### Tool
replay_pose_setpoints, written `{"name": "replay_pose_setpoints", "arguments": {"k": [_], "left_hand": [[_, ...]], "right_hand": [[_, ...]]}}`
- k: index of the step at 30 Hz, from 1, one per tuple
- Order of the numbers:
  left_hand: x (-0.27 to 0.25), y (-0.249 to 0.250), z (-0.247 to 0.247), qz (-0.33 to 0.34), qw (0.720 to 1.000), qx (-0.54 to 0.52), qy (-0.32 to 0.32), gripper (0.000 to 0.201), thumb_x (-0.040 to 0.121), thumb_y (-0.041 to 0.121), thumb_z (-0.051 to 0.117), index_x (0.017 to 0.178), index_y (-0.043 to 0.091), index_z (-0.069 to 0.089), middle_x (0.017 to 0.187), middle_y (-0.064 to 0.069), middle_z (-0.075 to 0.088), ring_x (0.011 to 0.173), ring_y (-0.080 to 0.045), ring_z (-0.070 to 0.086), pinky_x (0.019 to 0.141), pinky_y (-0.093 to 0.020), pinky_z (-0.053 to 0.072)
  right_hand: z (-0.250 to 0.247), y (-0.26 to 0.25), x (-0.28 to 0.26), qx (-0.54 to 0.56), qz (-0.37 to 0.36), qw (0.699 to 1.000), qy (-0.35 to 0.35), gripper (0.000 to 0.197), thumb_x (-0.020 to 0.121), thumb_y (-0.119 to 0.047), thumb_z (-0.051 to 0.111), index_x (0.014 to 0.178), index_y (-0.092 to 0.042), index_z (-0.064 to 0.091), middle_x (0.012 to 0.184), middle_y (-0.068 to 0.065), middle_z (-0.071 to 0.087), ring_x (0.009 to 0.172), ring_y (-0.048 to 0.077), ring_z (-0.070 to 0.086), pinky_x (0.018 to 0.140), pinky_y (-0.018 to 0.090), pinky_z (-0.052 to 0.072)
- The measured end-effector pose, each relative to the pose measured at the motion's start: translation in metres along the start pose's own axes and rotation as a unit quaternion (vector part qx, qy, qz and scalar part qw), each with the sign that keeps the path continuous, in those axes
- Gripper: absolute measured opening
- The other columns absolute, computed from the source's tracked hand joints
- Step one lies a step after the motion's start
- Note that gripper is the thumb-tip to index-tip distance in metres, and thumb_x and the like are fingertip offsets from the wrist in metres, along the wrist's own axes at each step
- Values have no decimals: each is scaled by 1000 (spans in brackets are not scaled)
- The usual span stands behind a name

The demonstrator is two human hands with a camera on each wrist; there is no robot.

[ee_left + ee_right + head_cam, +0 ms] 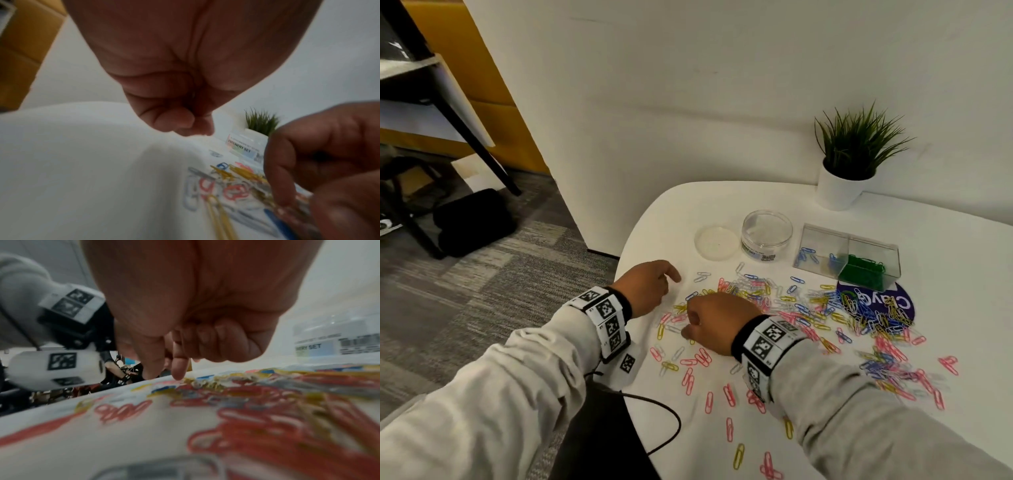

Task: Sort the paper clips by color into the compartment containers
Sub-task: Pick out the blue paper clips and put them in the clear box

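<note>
We curl our left hand [645, 286] emptily while our right hand [717, 322] fingertips [179, 369] touch scattered paper clips [808, 308] on the white table [945, 246].

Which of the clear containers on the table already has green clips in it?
The rectangular compartment box: its right front section holds green clips. The round jar left of it looks empty, and its lid lies flat beside it.
</note>
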State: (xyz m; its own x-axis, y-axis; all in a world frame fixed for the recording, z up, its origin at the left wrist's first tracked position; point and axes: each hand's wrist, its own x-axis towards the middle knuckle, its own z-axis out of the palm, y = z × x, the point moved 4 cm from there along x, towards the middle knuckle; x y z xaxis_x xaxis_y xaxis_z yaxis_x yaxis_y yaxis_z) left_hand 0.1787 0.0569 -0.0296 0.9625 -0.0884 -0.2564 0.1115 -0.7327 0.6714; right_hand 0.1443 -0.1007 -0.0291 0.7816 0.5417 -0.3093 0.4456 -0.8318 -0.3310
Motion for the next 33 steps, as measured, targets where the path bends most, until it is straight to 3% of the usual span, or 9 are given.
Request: {"name": "replay_pose_setpoints", "arguments": {"k": [8,12,19,23,26,28,30,31,33], "left_hand": [[24,21,14,94,953,288,-30,21,94,43,58,104,26,64,104,5,52,100,-16,55,91,-34,46],[22,28,20,103,935,337,-35,20,94,40,56,105,27,67,111,3,55,104,-19,57,92,-35,48],[24,23,22,101,927,356,-58,15,91,35,53,89,21,60,101,-1,62,88,-19,59,78,-33,49],[31,8,9,21,970,233,-64,22,88,32,55,72,16,53,79,-2,63,72,-18,56,67,-33,48],[29,3,2,-50,987,-133,-74,19,90,5,51,71,8,50,70,-14,61,64,-26,62,50,-29,47],[24,8,-1,-59,937,-334,-84,20,89,-4,56,73,7,50,70,-15,61,67,-26,69,48,-26,51],[23,16,-2,-47,885,-453,-95,15,79,-3,64,78,8,54,70,-12,63,70,-25,70,52,-26,55],[24,21,-1,-46,862,-495,-97,13,75,-1,62,82,9,57,71,-10,62,69,-24,69,54,-26,57],[28,29,4,-62,834,-537,-105,17,79,-2,52,89,8,60,73,-8,60,67,-22,67,57,-27,58]], "right_hand": [[11,-3,7,23,15,999,16,16,88,-21,62,99,-9,65,99,9,66,91,28,64,77,35,55],[13,-9,7,15,27,999,25,22,81,-10,58,64,-12,46,65,4,48,57,20,49,49,24,33],[13,-18,6,3,29,999,40,31,86,-13,56,64,-17,35,65,1,41,54,16,40,47,25,27],[0,-6,-3,59,36,997,40,18,86,-27,54,74,-16,46,72,-1,47,67,21,50,55,29,35],[-26,25,-18,183,23,979,88,20,87,-7,51,68,-12,48,69,6,49,64,23,48,56,33,40],[-40,56,-33,458,63,879,115,21,83,-1,46,65,-12,47,62,8,44,56,20,40,48,29,34],[-49,86,-45,713,102,679,144,16,76,-3,41,71,-11,53,64,9,47,54,20,40,45,25,26],[-54,98,-48,750,101,635,157,16,73,-2,39,74,-9,54,67,10,48,55,21,43,45,25,27],[-64,117,-48,749,112,625,189,18,73,0,37,76,-9,53,68,8,47,56,19,42,45,24,27]]}}
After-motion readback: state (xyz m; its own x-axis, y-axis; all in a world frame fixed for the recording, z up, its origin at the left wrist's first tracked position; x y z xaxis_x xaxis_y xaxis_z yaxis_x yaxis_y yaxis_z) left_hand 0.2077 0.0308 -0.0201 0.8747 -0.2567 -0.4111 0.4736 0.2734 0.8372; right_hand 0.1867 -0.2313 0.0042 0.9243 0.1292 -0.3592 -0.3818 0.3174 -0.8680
